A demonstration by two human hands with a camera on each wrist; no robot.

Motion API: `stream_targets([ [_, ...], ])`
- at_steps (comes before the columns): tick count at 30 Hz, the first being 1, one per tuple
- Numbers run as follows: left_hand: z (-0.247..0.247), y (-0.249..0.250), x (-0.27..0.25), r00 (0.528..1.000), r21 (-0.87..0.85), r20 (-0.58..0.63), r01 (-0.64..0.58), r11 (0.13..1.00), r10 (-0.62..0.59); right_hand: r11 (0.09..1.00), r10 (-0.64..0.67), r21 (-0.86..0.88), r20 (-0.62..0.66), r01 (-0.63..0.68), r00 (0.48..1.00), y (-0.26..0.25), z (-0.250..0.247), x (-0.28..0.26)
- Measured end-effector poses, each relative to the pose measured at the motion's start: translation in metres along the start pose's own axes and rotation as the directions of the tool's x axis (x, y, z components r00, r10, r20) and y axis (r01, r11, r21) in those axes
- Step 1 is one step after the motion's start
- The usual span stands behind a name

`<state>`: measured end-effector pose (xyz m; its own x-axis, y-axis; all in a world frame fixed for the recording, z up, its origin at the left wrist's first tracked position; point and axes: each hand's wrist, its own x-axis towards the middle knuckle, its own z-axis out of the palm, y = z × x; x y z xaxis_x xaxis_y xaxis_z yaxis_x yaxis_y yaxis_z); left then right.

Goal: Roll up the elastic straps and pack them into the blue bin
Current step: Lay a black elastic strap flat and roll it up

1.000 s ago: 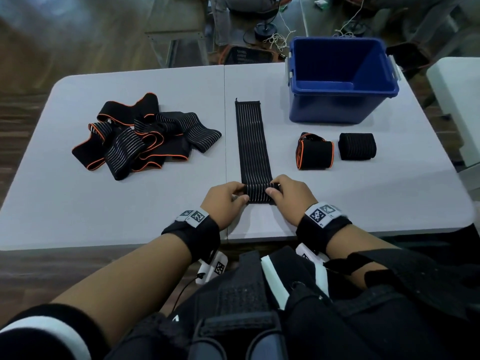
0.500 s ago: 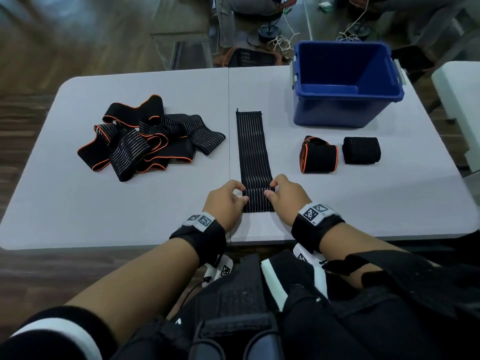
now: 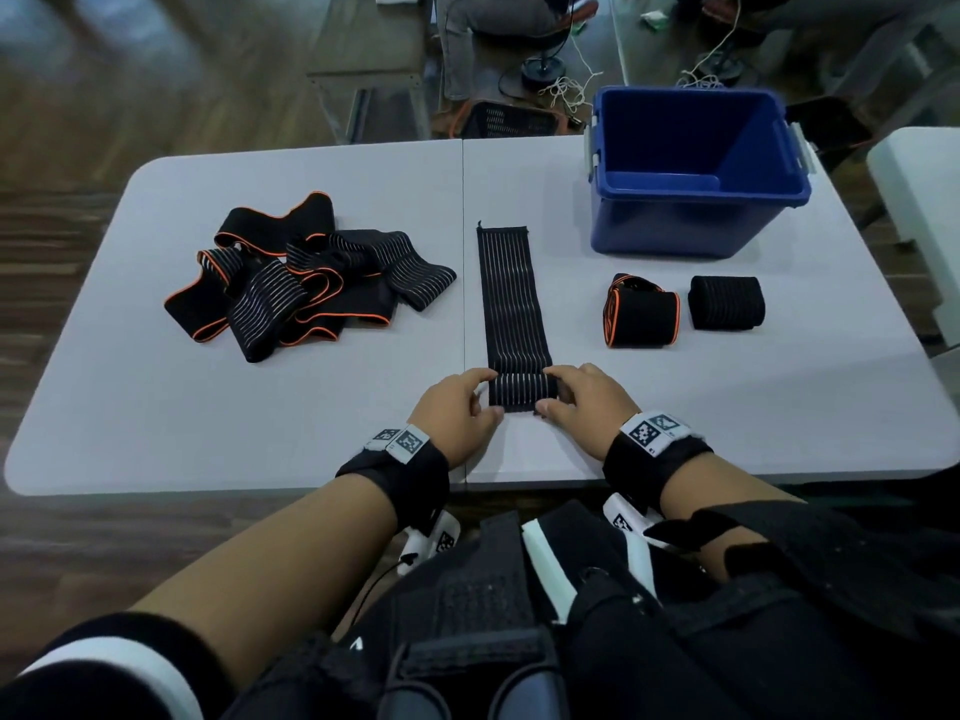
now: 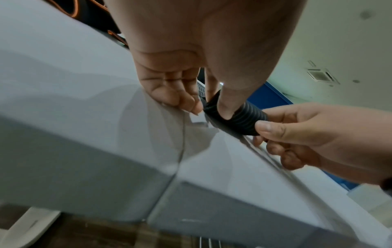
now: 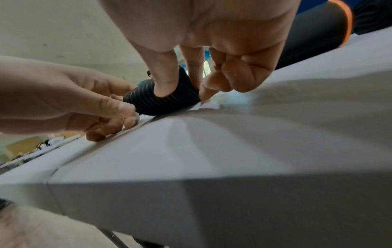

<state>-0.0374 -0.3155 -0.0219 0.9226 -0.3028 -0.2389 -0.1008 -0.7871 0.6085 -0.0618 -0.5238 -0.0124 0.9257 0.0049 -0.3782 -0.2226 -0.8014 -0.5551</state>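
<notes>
A long black ribbed elastic strap (image 3: 511, 304) lies flat down the middle of the white table (image 3: 156, 407). Its near end is wound into a small roll (image 3: 522, 393). My left hand (image 3: 491, 396) pinches the roll's left end, thumb on the near side and fingers over the top. My right hand (image 3: 548, 393) pinches the right end the same way. The wrist views show the roll (image 4: 239, 122) (image 5: 161, 104) on the tabletop between both thumbs. The blue bin (image 3: 696, 220) stands at the back right, and its visible inside looks empty.
Two rolled straps lie in front of the bin: an orange-edged roll (image 3: 641, 317) and a plain black roll (image 3: 726, 302). A pile of loose straps (image 3: 301, 288) lies at the left. Beyond the table's far edge are a seated person's legs (image 3: 483, 44) and cables.
Both hands have kept turning the near end of the strap. The roll is a little thicker and the flat part is shorter, its far end drawn slightly toward me.
</notes>
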Motion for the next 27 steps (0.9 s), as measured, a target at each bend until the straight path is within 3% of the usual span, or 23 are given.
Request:
stream_targets([
  [7, 0.001, 0.001, 0.007, 0.994, -0.109, 0.013, 0.109, 0.988, -0.108, 0.998, 0.036, 0.049, -0.035, -0.034, 0.999, -0.006, 0.000, 0.005],
  [13, -0.001, 0.006, 0.007, 0.988, -0.038, 0.066, 0.144, 0.989, -0.141, 0.994, 0.106, -0.021, -0.054, -0.108, 0.993, -0.008, 0.001, 0.006],
  [21, -0.003, 0.011, 0.007, 0.973, 0.031, 0.137, 0.183, 0.983, -0.185, 0.980, 0.188, -0.071, 0.012, -0.186, 0.982, -0.010, 0.004, 0.010],
  [27, -0.005, 0.014, 0.005, 0.973, 0.044, 0.127, 0.190, 0.981, -0.194, 0.972, 0.212, -0.106, 0.005, -0.210, 0.977, -0.014, 0.005, 0.006],
])
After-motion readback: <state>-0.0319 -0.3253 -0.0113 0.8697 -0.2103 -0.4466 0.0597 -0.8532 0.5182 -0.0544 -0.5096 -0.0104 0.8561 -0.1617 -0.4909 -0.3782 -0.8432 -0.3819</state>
